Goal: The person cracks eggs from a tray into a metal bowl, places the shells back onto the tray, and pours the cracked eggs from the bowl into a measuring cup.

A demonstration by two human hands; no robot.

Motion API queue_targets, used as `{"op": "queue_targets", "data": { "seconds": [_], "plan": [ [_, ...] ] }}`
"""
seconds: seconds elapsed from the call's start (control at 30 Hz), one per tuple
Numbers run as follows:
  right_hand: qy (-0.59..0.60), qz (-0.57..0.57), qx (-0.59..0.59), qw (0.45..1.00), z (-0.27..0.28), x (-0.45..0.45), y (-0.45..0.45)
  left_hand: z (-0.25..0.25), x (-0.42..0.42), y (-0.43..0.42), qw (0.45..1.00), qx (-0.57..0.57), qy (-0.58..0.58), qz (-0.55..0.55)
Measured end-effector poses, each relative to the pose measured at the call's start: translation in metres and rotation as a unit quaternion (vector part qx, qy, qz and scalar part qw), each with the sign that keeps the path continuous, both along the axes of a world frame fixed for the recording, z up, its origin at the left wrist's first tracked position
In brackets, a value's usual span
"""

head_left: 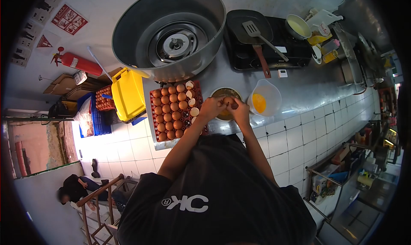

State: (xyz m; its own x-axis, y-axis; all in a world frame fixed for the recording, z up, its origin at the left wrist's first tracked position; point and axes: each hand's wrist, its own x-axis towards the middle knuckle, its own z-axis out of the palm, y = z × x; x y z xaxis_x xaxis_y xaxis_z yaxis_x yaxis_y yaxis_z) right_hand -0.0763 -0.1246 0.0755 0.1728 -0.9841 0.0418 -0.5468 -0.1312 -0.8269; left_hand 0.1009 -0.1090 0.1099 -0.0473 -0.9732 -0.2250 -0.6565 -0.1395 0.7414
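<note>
Dark, soft shirt fabric [214, 189] with pale lettering lies closest. Over a round metal bowl [226, 92], the left hand [212, 108] and right hand [240, 109] grip a smooth brown egg [229, 101] with bent fingers, between a translucent plastic jug [272, 96] holding yellow-orange liquid [259, 103] and a dimpled red tray [198, 90].

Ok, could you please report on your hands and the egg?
Left hand, right hand: both holding egg, over bowl. Jug close on the right. Nothing seen blocking.
</note>
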Motion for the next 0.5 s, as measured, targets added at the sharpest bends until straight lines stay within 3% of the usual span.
{"op": "queue_targets", "data": {
  "seconds": [0.2, 0.33, 0.4, 0.5],
  "plan": [
    [0.024, 0.008, -0.014, 1.0, -0.001, 0.001, 0.0, -0.03, -0.001, 0.0, 0.996, -0.083, 0.02, 0.005],
    [0.04, 0.019, -0.045, 0.998, 0.001, 0.0, 0.0, -0.023, -0.002, 0.001, 0.997, -0.075, 0.002, 0.007],
    [0.05, 0.026, -0.061, 0.997, 0.006, 0.002, -0.002, -0.011, 0.0, 0.001, 1.0, -0.01, -0.012, 0.002],
    [0.022, 0.028, -0.091, 0.995, 0.014, 0.003, -0.001, -0.015, 0.001, 0.003, 0.997, -0.042, -0.062, -0.002]
  ]
}}
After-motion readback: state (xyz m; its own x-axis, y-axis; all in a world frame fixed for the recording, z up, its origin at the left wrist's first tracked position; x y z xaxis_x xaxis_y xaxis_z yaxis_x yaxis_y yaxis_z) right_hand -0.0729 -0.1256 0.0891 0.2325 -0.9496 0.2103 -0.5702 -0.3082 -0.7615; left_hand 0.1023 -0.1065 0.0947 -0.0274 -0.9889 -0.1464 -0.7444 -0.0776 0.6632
